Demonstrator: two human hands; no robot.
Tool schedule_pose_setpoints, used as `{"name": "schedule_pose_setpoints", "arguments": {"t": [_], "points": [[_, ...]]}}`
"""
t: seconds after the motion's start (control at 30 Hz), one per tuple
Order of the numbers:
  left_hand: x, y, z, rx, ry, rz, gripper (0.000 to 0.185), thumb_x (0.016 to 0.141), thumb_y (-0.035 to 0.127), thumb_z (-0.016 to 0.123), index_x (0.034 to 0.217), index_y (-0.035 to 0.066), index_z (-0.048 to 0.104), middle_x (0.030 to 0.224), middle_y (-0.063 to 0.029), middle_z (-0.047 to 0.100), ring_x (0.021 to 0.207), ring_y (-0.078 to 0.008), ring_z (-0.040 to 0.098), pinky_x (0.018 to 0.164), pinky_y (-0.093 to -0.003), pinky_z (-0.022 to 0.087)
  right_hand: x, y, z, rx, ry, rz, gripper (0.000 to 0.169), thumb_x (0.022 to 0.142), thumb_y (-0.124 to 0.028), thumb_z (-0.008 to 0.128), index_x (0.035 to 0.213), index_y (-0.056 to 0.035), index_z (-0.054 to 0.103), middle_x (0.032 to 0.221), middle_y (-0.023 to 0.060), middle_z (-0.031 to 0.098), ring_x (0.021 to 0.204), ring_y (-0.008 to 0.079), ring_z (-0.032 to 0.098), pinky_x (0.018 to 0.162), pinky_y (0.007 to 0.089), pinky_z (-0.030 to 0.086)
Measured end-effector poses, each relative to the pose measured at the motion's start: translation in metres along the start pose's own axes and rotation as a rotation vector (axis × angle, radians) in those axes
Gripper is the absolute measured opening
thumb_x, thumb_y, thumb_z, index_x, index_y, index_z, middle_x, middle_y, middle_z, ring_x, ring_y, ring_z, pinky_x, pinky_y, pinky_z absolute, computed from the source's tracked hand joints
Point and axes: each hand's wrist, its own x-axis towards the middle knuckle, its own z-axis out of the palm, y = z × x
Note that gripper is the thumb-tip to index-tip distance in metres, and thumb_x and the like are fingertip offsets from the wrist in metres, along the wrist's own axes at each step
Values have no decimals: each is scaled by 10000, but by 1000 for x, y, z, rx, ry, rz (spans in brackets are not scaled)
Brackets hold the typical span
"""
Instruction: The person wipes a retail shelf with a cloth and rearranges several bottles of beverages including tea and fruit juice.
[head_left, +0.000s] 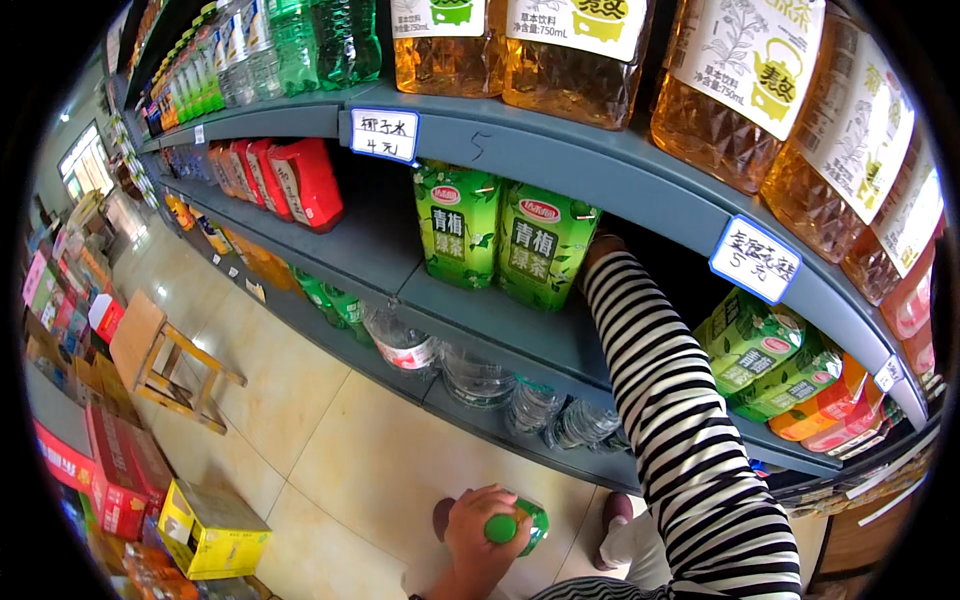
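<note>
My left hand grips a drink bottle with a green cap and a green label, low in front of my body. On the middle shelf, two square green tea drink packs stand side by side, labels facing out. My right arm, in a black-and-white striped sleeve, reaches into the shelf just right of them. Only a bit of my right hand near the wrist shows there; its fingers are hidden behind the packs and in the shelf's shadow.
Large amber drink bottles line the upper shelf. Red packs stand left, more green packs right. Clear plastic bottles fill the bottom shelf. A wooden stool and a yellow box are on the left.
</note>
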Motion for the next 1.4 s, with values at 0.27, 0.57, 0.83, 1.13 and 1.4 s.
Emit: {"name": "schedule_pose_setpoints", "arguments": {"t": [0.27, 0.57, 0.83, 1.13, 1.4], "points": [[-1, -13, 0, -20, 16, -16, 268, 619, 50, 758, 814, 64, 575, 896, -94, 658, 894, -298, 632, 848, -422, 498, 1, 10, -1, -42, 95, 69, 525, 879, -416, 499, 1312, -119, 517, 1377, 156, 468, 1271, 304, 448, 1050, 408, 353], [-1, -14, -5, -106, 117, 13, 269, 629, 90, 782, 801, 65, 576, 862, -95, 671, 837, -305, 645, 754, -387, 501, -26, 26, -20, -113, 211, 101, 528, 876, -418, 504, 1312, -121, 516, 1377, 156, 468, 1270, 307, 449, 1047, 416, 357], [-3, -17, -1, -85, 156, 11, 272, 639, 119, 788, 803, 69, 576, 855, -94, 665, 843, -304, 641, 761, -394, 498, -66, 9, -40, -132, 210, 69, 530, 874, -420, 508, 1313, -123, 516, 1377, 157, 468, 1269, 310, 450, 1044, 423, 360], [-4, -27, 26, -122, 187, -60, 248, 653, 140, 769, 822, 66, 603, 846, -93, 664, 854, -289, 634, 783, -386, 496, -119, -22, -77, -20, -261, -97, 624, 747, -374, 630, 1302, -110, 525, 1331, 189, 503, 1210, 324, 509, 1012, 387, 407], [-4, -37, 34, -95, 198, -114, 225, 675, 116, 774, 822, 47, 619, 876, -89, 662, 857, -215, 630, 801, -337, 490, -170, -27, -98, -6, -425, -292, 538, 690, -356, 668, 1165, -107, 624, 1150, 161, 628, 1087, 314, 588, 904, 379, 481]]}}
